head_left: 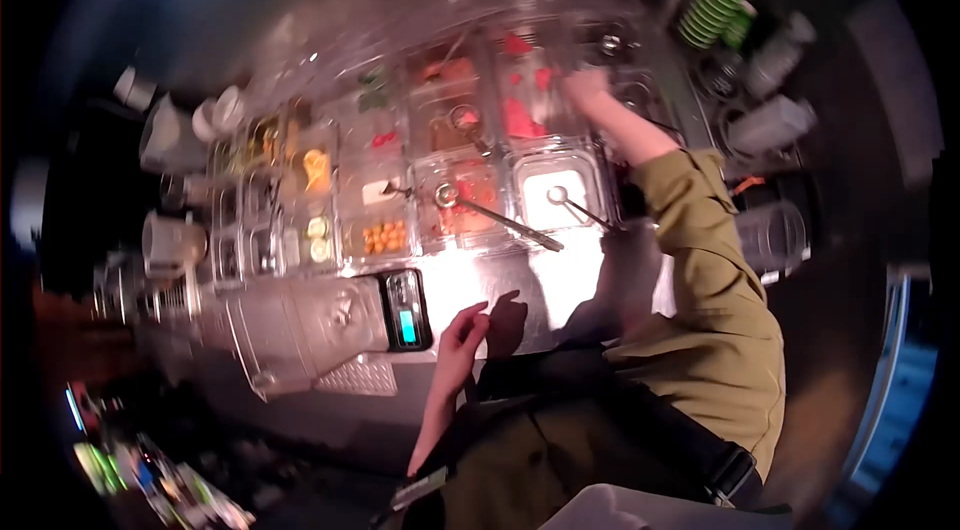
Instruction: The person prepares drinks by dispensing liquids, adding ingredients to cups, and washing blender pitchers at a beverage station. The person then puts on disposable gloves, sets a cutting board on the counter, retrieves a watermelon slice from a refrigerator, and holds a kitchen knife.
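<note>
The left hand (463, 335) was held empty, softly curled, by the shiny metal counter (450, 290). The right hand (588, 88) was stretched over clear, boxy tubs (556, 152); its grip couldn't be seen.

Glare whitens the counter (478, 280) right of the scale (408, 292), beside dark shadows; far from it, dim, blurred edges curve.
</note>
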